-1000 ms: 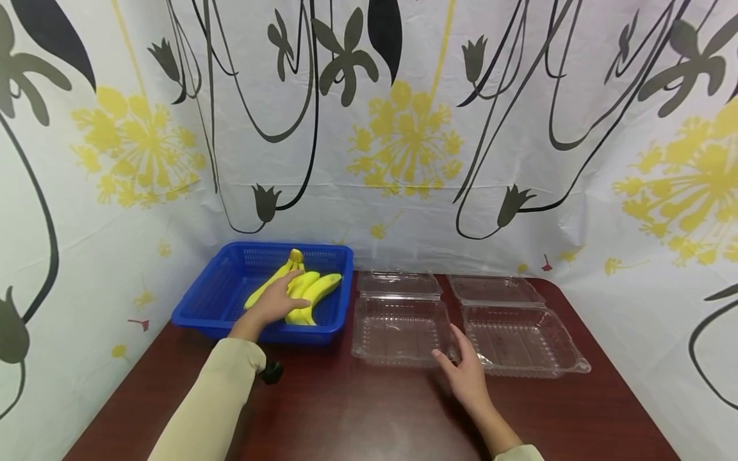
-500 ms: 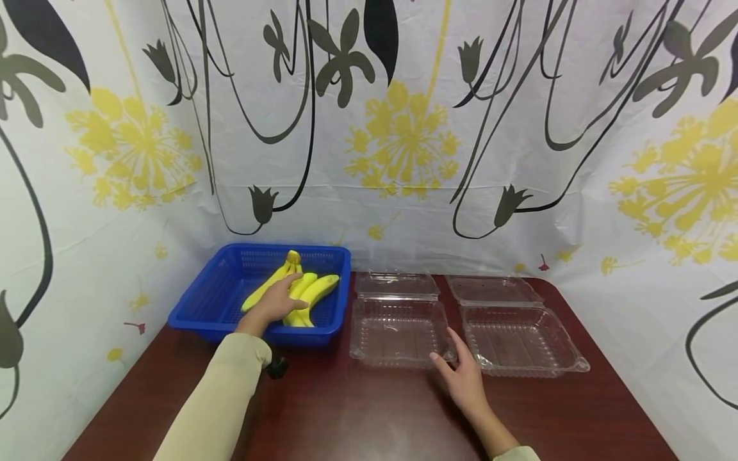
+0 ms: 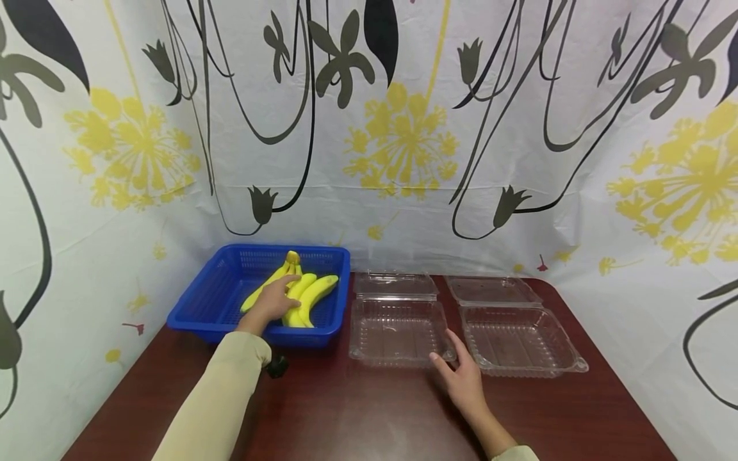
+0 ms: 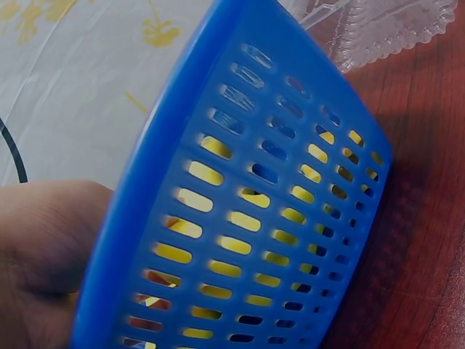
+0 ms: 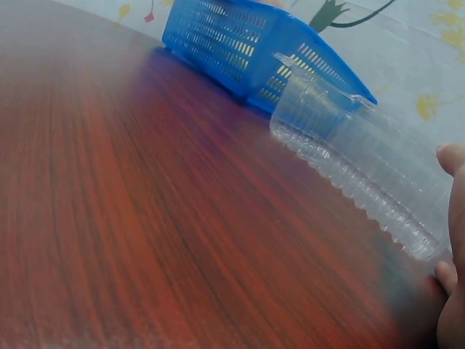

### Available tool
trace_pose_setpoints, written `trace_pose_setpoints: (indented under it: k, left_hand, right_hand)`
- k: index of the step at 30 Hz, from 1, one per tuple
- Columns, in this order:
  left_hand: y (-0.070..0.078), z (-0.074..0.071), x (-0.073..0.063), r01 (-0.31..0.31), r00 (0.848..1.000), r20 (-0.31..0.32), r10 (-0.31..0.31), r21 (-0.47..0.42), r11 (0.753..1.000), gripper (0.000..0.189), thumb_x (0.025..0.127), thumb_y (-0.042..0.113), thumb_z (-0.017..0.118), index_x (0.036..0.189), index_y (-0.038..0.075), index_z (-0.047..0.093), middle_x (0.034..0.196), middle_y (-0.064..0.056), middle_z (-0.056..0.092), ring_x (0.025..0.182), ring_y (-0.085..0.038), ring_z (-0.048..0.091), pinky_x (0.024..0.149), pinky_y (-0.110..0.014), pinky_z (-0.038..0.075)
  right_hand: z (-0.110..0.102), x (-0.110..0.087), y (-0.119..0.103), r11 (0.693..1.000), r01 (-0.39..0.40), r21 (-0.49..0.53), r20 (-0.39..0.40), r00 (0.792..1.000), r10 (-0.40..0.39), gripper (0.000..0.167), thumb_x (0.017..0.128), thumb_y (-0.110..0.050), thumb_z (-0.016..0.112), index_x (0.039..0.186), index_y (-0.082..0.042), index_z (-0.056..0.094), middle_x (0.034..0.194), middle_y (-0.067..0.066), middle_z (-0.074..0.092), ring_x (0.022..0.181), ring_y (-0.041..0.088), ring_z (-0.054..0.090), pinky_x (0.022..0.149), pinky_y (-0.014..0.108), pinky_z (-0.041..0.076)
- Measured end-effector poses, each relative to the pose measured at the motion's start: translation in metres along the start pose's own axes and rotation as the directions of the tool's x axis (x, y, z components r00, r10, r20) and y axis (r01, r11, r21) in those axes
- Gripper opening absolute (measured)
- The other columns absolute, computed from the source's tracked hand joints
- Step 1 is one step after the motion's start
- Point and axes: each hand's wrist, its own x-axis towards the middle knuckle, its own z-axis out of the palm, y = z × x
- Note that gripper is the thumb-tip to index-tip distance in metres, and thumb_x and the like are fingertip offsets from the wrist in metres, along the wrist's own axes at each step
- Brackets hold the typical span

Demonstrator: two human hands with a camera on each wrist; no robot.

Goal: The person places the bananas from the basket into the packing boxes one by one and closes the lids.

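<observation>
My left hand [image 3: 270, 304] reaches over the near rim of the blue plastic basket [image 3: 196, 317]. Its thumb and fingers close round a yellow banana [image 3: 297, 291] in the middle of the bunch. In the left wrist view, the perforated basket wall [image 4: 240, 174] hides most of the fingers, and yellow shows through its slots. My right hand [image 3: 466, 381] rests at the near right corner of the left clear plastic container [image 3: 398, 333], thumb and fingers spread around that corner. The right wrist view shows its fingers at the end of the same container [image 5: 349, 174].
A second clear container [image 3: 521, 339] lies to the right with its lid [image 3: 492, 291] folded back, like the left one's lid [image 3: 398, 285]. Another banana [image 3: 319, 294] lies on the right inside the basket. The dark red table [image 3: 357, 416] meets a patterned cloth [image 3: 403, 224] behind.
My left thumb and fingers have drawn closer together round the banana. My right hand stays at the container's corner. The view has shifted slightly.
</observation>
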Motion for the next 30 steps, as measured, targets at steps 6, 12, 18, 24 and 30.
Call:
trace_pose_setpoints:
  k: [6,12,18,24,30]
  left_hand:
    - [-0.001,-0.004,-0.002,-0.012,0.998,-0.055,0.011,-0.013,1.000,0.059,0.083,0.005,0.071,0.139,0.001,0.050,0.130,-0.028,0.055,0.115,-0.043,0.054,0.086,-0.051,0.049]
    - [0.005,-0.010,-0.008,0.026,0.994,-0.106,-0.033,-0.066,0.998,0.055,0.086,0.005,0.068,0.139,0.004,0.052,0.127,-0.028,0.057,0.114,-0.043,0.055,0.082,-0.049,0.052]
    - [0.011,-0.017,-0.012,0.044,0.980,-0.185,-0.066,-0.121,0.992,0.051,0.089,0.003,0.063,0.139,0.007,0.053,0.130,-0.026,0.055,0.114,-0.041,0.055,0.081,-0.047,0.052]
    - [0.017,-0.021,-0.013,-0.019,0.966,-0.259,-0.019,-0.144,0.989,0.049,0.089,0.003,0.061,0.137,0.011,0.055,0.133,-0.020,0.055,0.109,-0.038,0.058,0.076,-0.044,0.053]
    - [0.032,-0.027,-0.016,-0.076,0.953,-0.302,0.026,-0.158,0.984,0.049,0.089,0.003,0.064,0.136,0.014,0.057,0.132,-0.014,0.058,0.110,-0.035,0.058,0.074,-0.041,0.054]
  right_hand:
    - [0.000,-0.001,-0.001,1.000,-0.027,0.010,0.014,1.000,0.027,0.064,0.088,-0.024,0.074,0.144,-0.008,0.047,0.141,0.014,0.051,0.128,0.032,0.045,0.097,0.051,0.040]
    - [0.000,0.000,0.001,0.998,-0.048,0.031,0.016,0.999,0.047,0.064,0.088,-0.025,0.074,0.144,-0.011,0.047,0.143,0.011,0.050,0.129,0.029,0.043,0.098,0.048,0.039]
    - [-0.001,0.000,0.003,0.998,-0.057,0.038,0.031,0.998,0.056,0.065,0.088,-0.027,0.073,0.145,-0.011,0.045,0.144,0.012,0.048,0.131,0.032,0.041,0.099,0.051,0.038]
    - [-0.001,0.000,0.003,0.995,-0.093,0.018,0.039,0.995,0.093,0.065,0.089,-0.030,0.073,0.146,-0.014,0.045,0.144,0.008,0.049,0.130,0.027,0.043,0.095,0.036,0.041]
    - [-0.002,0.000,0.002,0.996,-0.090,0.020,0.042,0.995,0.089,0.065,0.089,-0.030,0.073,0.146,-0.013,0.045,0.144,0.010,0.048,0.126,0.027,0.046,0.093,0.042,0.043]
